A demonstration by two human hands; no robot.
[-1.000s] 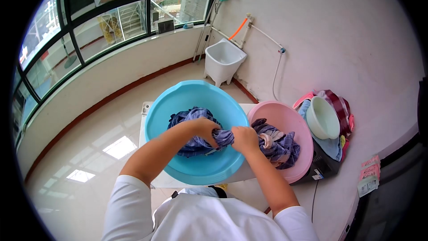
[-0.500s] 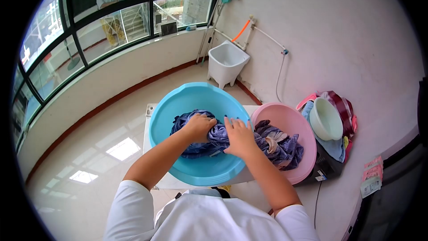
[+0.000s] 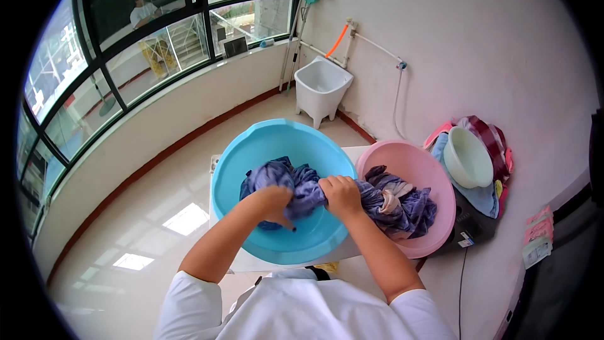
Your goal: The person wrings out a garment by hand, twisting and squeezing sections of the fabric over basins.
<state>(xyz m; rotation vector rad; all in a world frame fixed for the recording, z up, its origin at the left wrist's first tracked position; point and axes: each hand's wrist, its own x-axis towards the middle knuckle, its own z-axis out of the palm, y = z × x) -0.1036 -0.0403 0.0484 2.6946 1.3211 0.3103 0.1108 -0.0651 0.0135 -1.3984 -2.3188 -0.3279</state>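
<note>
A twisted purple-blue cloth (image 3: 308, 194) stretches from the blue basin (image 3: 296, 247) over its right rim into the pink basin (image 3: 439, 214). My right hand (image 3: 343, 195) is closed around the cloth at the blue basin's right side. My left hand (image 3: 275, 204) is at the near side of the bunched cloth, blurred by motion, its thumb and fingers spread apart. More dark blue fabric lies in the blue basin under the twist. In the pink basin the cloth's other end lies crumpled, with a pale patch on it.
Both basins rest on a white surface (image 3: 251, 263). At the right, a pale green bowl (image 3: 469, 157) sits on piled clothes above a black appliance (image 3: 472, 223). A white sink (image 3: 322, 85) stands by the wall, beside mop poles (image 3: 294, 38). Windows line the left.
My right hand has closed on the cloth after its fingers were spread. My left hand has moved nearer my body and opened. The cloth in the blue basin has shifted.
</note>
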